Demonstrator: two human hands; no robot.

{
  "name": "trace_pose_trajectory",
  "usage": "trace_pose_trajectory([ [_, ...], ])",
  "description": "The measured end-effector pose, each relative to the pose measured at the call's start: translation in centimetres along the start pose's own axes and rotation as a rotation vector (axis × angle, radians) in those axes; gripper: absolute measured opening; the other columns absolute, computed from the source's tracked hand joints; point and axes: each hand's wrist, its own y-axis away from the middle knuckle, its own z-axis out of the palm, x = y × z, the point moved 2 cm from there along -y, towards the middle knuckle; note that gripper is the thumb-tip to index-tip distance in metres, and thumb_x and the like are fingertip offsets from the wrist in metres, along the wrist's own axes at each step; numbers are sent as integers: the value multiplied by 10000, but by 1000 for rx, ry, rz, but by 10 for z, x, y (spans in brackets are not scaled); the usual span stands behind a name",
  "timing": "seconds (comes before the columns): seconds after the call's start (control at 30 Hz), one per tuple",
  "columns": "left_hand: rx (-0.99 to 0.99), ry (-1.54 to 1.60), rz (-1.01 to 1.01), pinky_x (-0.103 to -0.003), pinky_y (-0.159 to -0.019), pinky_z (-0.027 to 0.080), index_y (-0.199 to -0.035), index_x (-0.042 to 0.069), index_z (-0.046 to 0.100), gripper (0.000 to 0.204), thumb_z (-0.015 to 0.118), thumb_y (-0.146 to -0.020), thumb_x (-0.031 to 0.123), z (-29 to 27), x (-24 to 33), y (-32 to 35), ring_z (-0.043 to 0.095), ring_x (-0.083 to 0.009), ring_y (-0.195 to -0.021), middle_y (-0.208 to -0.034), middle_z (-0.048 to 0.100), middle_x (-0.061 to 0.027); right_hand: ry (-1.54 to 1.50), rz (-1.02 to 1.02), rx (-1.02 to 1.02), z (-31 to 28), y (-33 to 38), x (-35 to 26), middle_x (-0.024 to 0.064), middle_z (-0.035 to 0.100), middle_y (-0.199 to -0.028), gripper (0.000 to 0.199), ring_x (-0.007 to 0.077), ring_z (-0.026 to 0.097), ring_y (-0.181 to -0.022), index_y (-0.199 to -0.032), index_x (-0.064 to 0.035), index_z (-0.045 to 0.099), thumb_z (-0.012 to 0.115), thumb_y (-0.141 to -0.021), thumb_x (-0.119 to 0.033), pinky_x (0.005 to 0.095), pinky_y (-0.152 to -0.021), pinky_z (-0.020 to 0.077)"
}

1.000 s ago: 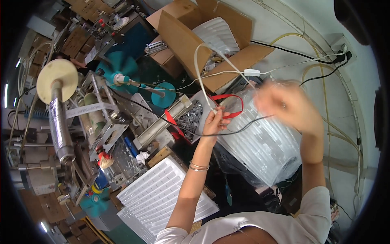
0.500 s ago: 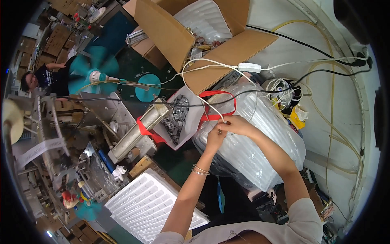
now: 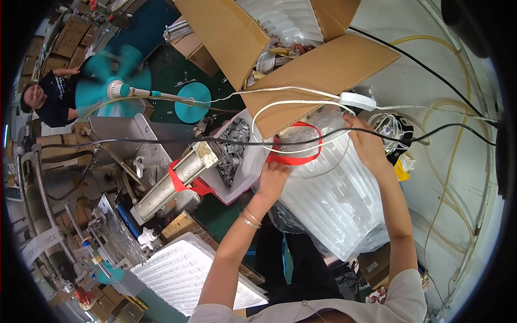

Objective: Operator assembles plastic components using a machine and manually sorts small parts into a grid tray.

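My right hand (image 3: 368,145) is raised over the plastic-wrapped stack of ribbed white trays (image 3: 336,194). Its fingertips are closed on a white cable (image 3: 291,102), just below the white inline switch (image 3: 357,101). My left hand (image 3: 273,180) is lower and to the left, fingers curled, beside the red strap (image 3: 296,160). What it grips is hidden. A thin strand curves between the two hands across the plastic wrap. The cable forms a wide loop above the strap.
An open carton (image 3: 323,75) stands beyond my hands. A bin of metal pieces (image 3: 234,156) is left of the strap. A black cable (image 3: 177,142) crosses the view. White slotted trays (image 3: 183,274) lie lower left. A teal fan (image 3: 116,81) spins near another person (image 3: 54,99).
My hands, together before, are now apart: the right has moved up and right to the switch, the left slightly down and left. The cable loop has spread wider. My view has shifted a little.
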Motion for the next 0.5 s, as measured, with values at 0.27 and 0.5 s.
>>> trace_pose_trajectory([
  [0.27,645,1225,-1044,-210,-442,421,-1062,15,467,283,552,-916,242,-57,-138,-17,626,-144,-593,-769,611,-79,-549,276,123,10,-10,0,-6,489,-712,249,83,444,-645,-793,-34,483,704,-808,-148,233,-614,420],
  [0.5,983,1161,-1086,-351,-639,527,-1160,1,519,360,554,-892,239,33,-172,49,633,-314,-870,-1056,597,-190,-760,533,98,60,-18,49,2,501,-736,240,78,454,-558,-940,-46,543,698,-801,-166,220,-513,404],
])
